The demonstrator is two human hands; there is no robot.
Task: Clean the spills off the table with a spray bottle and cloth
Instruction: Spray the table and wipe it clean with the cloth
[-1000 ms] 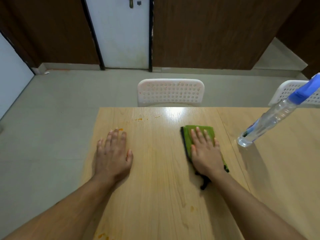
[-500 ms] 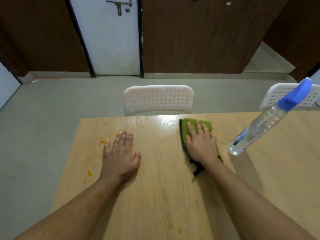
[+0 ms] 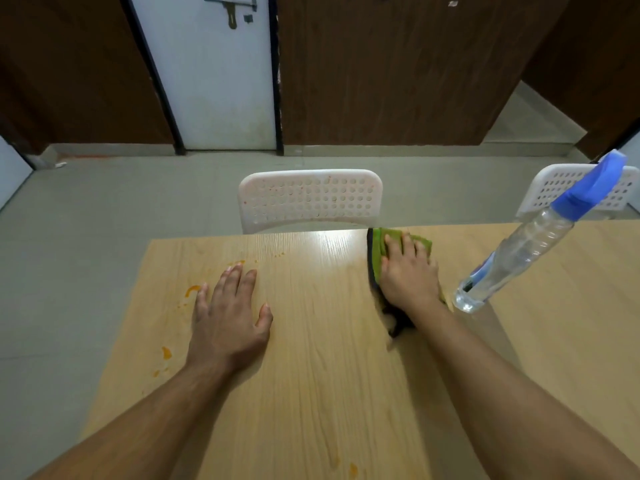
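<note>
Cloth (image 3: 420, 241) pushed farther; both hands flat, right hand (image 3: 408, 275) pressing it.

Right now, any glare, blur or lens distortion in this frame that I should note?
Head view: glare on the wooden table near its far edge; motion blur on the green cloth's dark trailing end under the right hand; wide-angle bending makes the clear blue-capped spray bottle appear to lean.

Table (image 3: 311, 393): light wood-grain, smooth, semi-glossy w/ glare near far edge, orange smears (image 3: 192, 289) on it. Cloth (image 3: 388, 242): green, soft woven fabric, dark edging, matt. Bottle (image 3: 512, 261): clear ribbed plastic, glossy; blue plastic cap. 2 chairs (image 3: 310, 199): white perforated plastic, matt. Floor (image 3: 86, 216): grey tile, matt.
</note>
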